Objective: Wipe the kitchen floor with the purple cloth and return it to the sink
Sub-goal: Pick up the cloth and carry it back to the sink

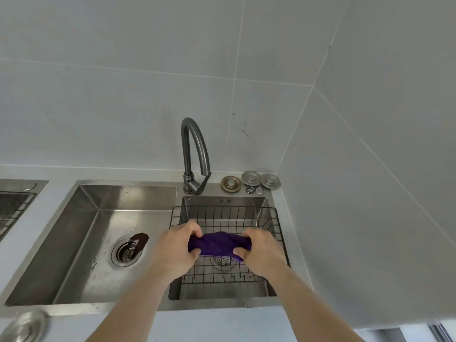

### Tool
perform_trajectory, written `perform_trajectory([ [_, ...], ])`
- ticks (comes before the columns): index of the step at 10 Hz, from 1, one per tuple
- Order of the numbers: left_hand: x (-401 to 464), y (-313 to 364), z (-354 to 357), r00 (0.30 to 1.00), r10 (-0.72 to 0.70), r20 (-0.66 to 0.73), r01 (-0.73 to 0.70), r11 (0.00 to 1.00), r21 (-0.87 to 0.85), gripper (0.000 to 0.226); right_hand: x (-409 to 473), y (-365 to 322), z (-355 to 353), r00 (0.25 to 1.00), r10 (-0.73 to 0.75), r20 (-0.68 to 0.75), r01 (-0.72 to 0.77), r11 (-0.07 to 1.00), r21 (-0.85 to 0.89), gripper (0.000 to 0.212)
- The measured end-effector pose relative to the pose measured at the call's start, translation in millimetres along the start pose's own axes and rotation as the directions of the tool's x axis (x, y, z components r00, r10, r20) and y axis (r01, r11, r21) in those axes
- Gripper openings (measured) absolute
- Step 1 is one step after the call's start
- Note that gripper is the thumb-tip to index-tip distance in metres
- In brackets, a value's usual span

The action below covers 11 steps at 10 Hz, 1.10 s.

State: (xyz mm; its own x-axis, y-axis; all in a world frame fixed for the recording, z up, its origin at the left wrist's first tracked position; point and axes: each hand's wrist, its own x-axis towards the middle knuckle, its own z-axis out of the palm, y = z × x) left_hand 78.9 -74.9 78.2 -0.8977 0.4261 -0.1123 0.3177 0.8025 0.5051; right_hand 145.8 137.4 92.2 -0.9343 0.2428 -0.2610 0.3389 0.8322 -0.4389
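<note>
Both hands, left hand (179, 245) & right hand (259, 248), are clamped on the ends of the purple cloth (218, 243), bunched over the wire rack (276, 218) in the sink's (98, 201) right basin near the desk's right edge, so imo either wringing at the end or prepping, can't tell if the floor's been wiped.

The purple cloth (218, 244) is deep violet, bunched into a short, thick roll lying roughly horizontal. It is suspended in the air above the smaller right-hand basin of the sink (74, 245), directly over the black wire rack (246, 272) seated in that basin. Each end of the cloth is enclosed in a fist, and only the wrinkled middle section is visible. The sink is a stainless steel double-basin unit, and water droplets lie on the floor of its larger left-hand basin.
</note>
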Motion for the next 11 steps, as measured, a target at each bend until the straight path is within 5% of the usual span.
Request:
perform_trajectory([
  [4,102.4,-34.8,87.8,0.991,-0.035,0.126,0.012,0.984,0.176,0.059,119.1,45.1,71.8,1.0,0.007,-0.014,-0.009,0.985,-0.175,0.041],
  [6,83.0,-52.9,134.7,0.908,-0.153,0.389,0.047,0.962,0.268,0.078,103.6,70.9,118.4,0.943,0.038,0.33,0.046,0.969,-0.244,0.08],
  [11,43.4,-42.1,74.2,0.972,-0.041,0.232,-0.005,0.981,0.194,0.066,63.8,34.7,76.2,0.987,0.045,0.152,-0.016,0.982,-0.187,0.061],
])
